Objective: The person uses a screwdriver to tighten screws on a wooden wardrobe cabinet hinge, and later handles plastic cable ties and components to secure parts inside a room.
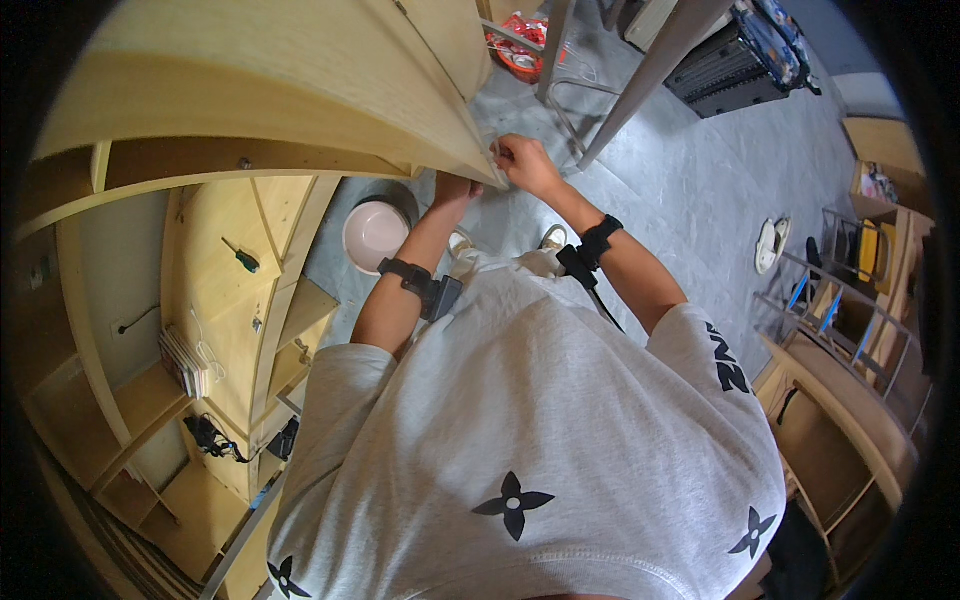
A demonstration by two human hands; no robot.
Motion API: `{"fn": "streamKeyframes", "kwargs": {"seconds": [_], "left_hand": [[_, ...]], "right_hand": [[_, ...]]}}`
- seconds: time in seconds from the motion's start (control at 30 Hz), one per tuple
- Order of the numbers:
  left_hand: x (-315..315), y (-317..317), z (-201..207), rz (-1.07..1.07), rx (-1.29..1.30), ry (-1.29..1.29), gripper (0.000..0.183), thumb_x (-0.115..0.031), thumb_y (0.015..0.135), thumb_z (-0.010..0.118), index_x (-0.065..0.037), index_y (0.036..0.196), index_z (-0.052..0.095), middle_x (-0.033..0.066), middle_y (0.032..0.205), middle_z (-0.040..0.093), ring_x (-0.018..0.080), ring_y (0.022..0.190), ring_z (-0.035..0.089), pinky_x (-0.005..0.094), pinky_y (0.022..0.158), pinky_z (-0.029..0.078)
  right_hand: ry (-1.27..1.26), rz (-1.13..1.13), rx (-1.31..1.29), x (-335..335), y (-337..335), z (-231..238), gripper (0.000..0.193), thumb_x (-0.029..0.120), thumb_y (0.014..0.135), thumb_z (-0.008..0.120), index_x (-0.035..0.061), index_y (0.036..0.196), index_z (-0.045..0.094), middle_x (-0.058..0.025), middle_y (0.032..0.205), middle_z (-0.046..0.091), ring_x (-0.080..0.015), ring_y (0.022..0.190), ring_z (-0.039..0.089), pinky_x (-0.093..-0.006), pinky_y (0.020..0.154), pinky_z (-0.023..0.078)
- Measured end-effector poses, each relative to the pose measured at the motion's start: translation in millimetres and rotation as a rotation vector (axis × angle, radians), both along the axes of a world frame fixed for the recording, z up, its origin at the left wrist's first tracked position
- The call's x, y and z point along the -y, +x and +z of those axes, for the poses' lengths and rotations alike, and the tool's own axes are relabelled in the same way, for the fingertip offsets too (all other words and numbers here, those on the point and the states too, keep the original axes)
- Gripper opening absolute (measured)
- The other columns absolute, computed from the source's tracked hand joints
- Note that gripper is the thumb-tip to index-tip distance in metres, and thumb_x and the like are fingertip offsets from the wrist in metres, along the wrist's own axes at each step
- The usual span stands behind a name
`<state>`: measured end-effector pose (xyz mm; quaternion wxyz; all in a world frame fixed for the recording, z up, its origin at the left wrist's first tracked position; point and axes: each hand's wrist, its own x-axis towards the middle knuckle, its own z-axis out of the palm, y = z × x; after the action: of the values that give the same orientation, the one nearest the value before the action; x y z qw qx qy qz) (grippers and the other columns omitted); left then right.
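A pale wooden panel (440,130) of tall furniture reaches out in front of me, its narrow end between my hands. My left hand (458,188) is against the underside of that end; the wood hides most of its fingers. On the other side, my right hand (527,165) has its fingers bent and pressed together at the panel's edge. Something pale and thin shows by those fingertips, too small to name. Both wrists wear dark straps with small devices.
A pale pink basin (376,237) stands on the grey floor at left, near my feet. A green-handled screwdriver (241,255) lies on the wooden desk (215,300). Metal legs (640,90) rise ahead, with a red basket (520,60) behind. White slippers (771,246) lie at right.
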<state>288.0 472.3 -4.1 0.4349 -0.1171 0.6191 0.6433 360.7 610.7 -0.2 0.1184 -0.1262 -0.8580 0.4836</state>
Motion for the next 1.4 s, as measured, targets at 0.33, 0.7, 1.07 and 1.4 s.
{"fn": "streamKeyframes", "kwargs": {"seconds": [0.33,0.7,1.07,1.4], "left_hand": [[-9.0,1.9,0.1,-0.088,-0.204,-0.137,0.018,-0.027,0.088,0.049,-0.01,0.085,0.055,0.0022,0.068,0.057,0.0121,0.05,0.051,0.0261,0.041,0.039],[2.7,-10.1,-17.3,-0.068,0.03,-0.028,0.022,-0.035,0.087,0.052,-0.013,0.089,0.054,0.0008,0.067,0.055,0.0126,0.05,0.051,0.0258,0.046,0.046],[-0.2,-6.6,-9.3,0.064,0.122,0.151,0.012,-0.027,0.085,0.054,-0.015,0.087,0.054,-0.0018,0.067,0.055,0.007,0.047,0.047,0.0213,0.038,0.032],[5.9,-9.6,-21.5,-0.156,0.061,0.232,0.01,-0.025,0.087,0.053,-0.017,0.081,0.05,-0.0055,0.06,0.045,0.0052,0.045,0.038,0.02,0.041,0.027]], "right_hand": [[-0.063,-0.019,0.003,-9.0,0.6,-9.7,0.014,0.003,0.072,0.055,-0.0035,0.084,0.058,-0.0158,0.075,0.062,-0.0268,0.068,0.063,-0.0343,0.063,0.048],[-0.141,0.007,0.061,-12.4,-2.7,-11.1,0.023,0.008,0.069,0.053,-0.0023,0.087,0.061,-0.0217,0.08,0.061,-0.0364,0.074,0.06,-0.039,0.066,0.048],[-0.134,0.022,0.102,-12.8,-2.4,-5.7,0.018,0.002,0.071,0.057,-0.0041,0.088,0.059,-0.0149,0.072,0.063,-0.0227,0.066,0.063,-0.0325,0.061,0.048],[-0.086,0.035,0.009,-10.0,-4.6,-14.4,0.015,0.002,0.071,0.057,-0.0049,0.084,0.059,-0.0153,0.07,0.062,-0.0206,0.061,0.062,-0.0315,0.059,0.048]]}}
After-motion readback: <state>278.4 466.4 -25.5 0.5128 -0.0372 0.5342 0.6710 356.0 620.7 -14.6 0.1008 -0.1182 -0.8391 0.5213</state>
